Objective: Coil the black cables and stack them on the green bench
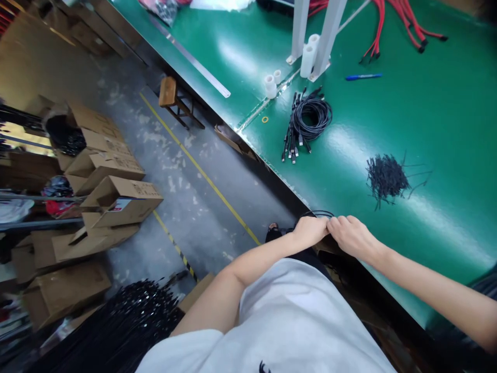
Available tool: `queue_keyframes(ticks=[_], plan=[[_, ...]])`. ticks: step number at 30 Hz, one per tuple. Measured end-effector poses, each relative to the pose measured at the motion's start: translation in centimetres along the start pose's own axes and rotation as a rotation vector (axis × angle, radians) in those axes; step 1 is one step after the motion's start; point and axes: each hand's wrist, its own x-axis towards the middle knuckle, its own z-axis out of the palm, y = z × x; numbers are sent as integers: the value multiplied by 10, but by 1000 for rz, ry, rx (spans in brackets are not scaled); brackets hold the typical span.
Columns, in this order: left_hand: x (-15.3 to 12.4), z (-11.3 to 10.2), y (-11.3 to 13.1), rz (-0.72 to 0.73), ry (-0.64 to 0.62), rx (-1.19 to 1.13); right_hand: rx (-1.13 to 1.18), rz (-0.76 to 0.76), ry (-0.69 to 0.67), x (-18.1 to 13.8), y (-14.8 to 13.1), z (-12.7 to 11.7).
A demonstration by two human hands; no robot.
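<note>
At the table's near edge my left hand (310,231) and my right hand (350,235) meet, fingers closed together. A thin black cable (321,212) loops out above them, and both hands grip it; its ends are hidden. Farther up the green table (438,114) lies a bunch of coiled black cables (312,118) with metal plugs at their ends. To the right of that sits a pile of short black twist ties (387,177), a few of them loose at its side.
A blue pen (364,76), white plastic rolls (308,59), a yellow ring (264,119) and a steel ruler (194,59) lie on the table. Red cables (411,23) are at the back. A wooden stool (168,92) and cardboard boxes (122,199) stand on the floor at left.
</note>
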Motion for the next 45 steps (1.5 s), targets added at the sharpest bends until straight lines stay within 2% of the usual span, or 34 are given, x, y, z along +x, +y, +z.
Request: queue_keyframes(ticks=[2, 4, 5, 8, 10, 12, 14, 15, 16, 17, 18, 20, 21, 22, 23, 25, 26, 27, 29, 31, 32, 33, 36, 37, 39, 41, 45], plan=[[4, 23, 6, -105, 142, -197, 73, 154, -85, 5, 5, 3], [4, 44, 12, -149, 286, -555, 142, 326, -170, 8, 6, 4], [4, 52, 15, -170, 304, -778, 169, 413, -201, 9, 5, 3], [6, 63, 18, -286, 195, -1364, 262, 642, -236, 3, -7, 0], [11, 61, 18, -321, 171, -1511, 377, 777, -231, -5, -14, 2], [17, 59, 17, -261, 271, -1406, 568, 910, -263, -16, -16, 10], [17, 59, 16, -176, 400, -1103, 825, 1011, -314, -28, -11, 21], [14, 61, 15, -143, 421, -926, 943, 1032, -326, -33, -8, 25], [6, 63, 15, -109, 383, -762, 1025, 1035, -316, -37, -3, 28], [-4, 64, 16, -64, 276, -630, 1049, 1024, -278, -41, 1, 28], [-18, 63, 17, 3, 108, -533, 1005, 994, -220, -43, 6, 26], [-49, 51, 20, 211, -264, -425, 762, 864, -90, -42, 15, 15], [-64, 39, 23, 333, -352, -407, 611, 762, -29, -39, 20, 8], [-75, 23, 27, 432, -314, -406, 466, 642, 27, -34, 26, 0], [-80, 4, 31, 482, -161, -397, 347, 516, 70, -29, 31, -8], [-73, -37, 38, 413, 256, -260, 193, 300, 140, -18, 41, -19], [-61, -55, 40, 359, 360, -155, 153, 217, 171, -13, 46, -22], [-45, -69, 40, 299, 378, -58, 131, 152, 192, -9, 50, -24], [-11, -80, 35, 196, 236, 19, 121, 75, 184, -4, 54, -24], [14, -67, 26, 74, 8, -101, 144, 61, 99, 0, 53, -22], [21, -55, 22, 12, -50, -228, 165, 73, 33, 3, 51, -22], [24, -40, 19, -51, -47, -391, 189, 94, -37, 6, 47, -22], [21, 0, 16, -194, 200, -966, 272, 180, -198, 20, 33, -26], [18, 9, 17, -211, 274, -1133, 300, 224, -221, 24, 28, -28], [11, 17, 19, -184, 342, -1350, 359, 355, -214, 29, 18, -35], [5, 15, 22, -100, 365, -1398, 434, 532, -156, 28, 9, -41], [-13, 4, 20, -2, 334, -1245, 774, 806, -52, 10, -4, -45]])
